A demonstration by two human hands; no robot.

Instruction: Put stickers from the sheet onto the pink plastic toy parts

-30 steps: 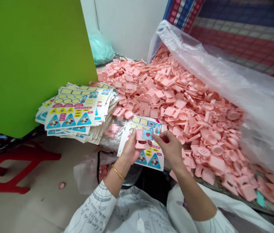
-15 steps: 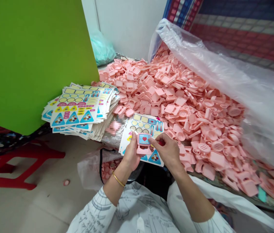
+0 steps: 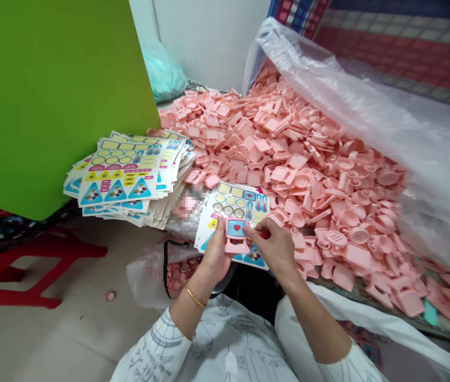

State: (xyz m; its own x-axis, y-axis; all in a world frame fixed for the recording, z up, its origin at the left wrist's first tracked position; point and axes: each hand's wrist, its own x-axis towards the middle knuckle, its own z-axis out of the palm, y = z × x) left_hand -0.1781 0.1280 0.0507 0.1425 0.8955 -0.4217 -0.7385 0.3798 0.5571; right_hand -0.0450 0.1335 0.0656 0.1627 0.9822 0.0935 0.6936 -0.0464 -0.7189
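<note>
A white wall (image 3: 205,37) is rising behind a low surface, with a green board (image 3: 50,95) standing at the left and a red stool (image 3: 37,265) sitting on the tiled floor (image 3: 69,334). A big heap of pink parts (image 3: 288,159) is spreading across the surface, partly under a clear plastic sheet (image 3: 427,159). A stack of sticker sheets (image 3: 125,178) is lying beside the heap, near the board, and one loose sheet (image 3: 233,207) is lying just in front of the heap. The left hand (image 3: 215,254), wearing a gold bangle (image 3: 194,294), is gripping a small pink piece (image 3: 236,236) with a blue heart label, holding it over the loose sheet. The right hand (image 3: 273,249) is closing at the piece's right edge, its fingers (image 3: 252,232) pinched together there. A patterned white sleeve (image 3: 157,345) is showing below the left arm.
</note>
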